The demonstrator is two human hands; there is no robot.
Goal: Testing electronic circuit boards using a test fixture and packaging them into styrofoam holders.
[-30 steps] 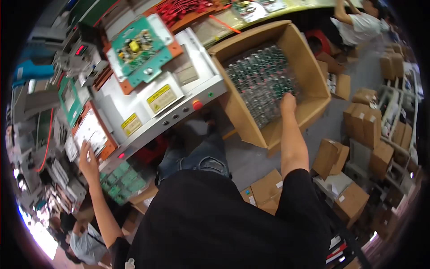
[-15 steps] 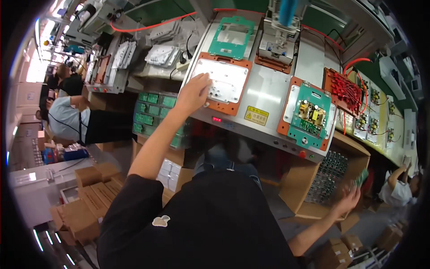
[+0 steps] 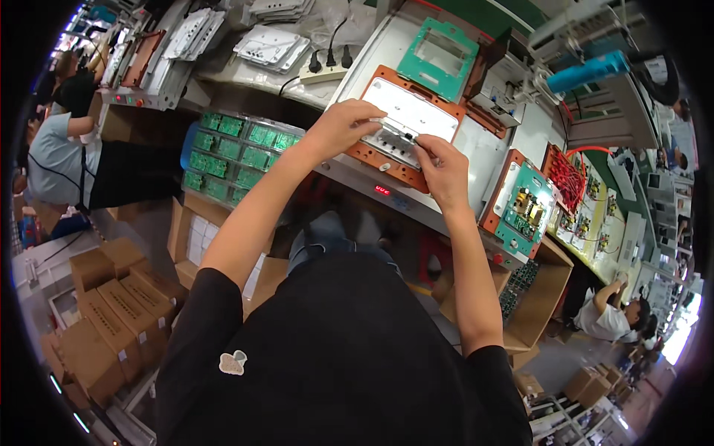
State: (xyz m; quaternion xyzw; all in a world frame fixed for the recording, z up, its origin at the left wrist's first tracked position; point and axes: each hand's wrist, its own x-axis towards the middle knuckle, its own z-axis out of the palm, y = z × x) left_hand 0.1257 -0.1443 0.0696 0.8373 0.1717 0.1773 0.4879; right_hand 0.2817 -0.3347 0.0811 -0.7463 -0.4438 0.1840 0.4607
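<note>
Both hands pinched on small grey part (image 3: 399,136), left hand (image 3: 343,125) at its left end, right hand (image 3: 440,168) at right; part lies on white plate in orange fixture (image 3: 375,158); green boards in tray (image 3: 236,157) well left.

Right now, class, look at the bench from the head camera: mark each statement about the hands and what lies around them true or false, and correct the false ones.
1. Both hands meet over the orange-framed fixture. True.
2. The left hand rests on the green circuit boards. False: those boards sit lower left, apart from it.
3. The right hand pinches a small metal part. True.
4. The teal frame lies nearer the person than the orange one. False: it lies beyond it.
</note>
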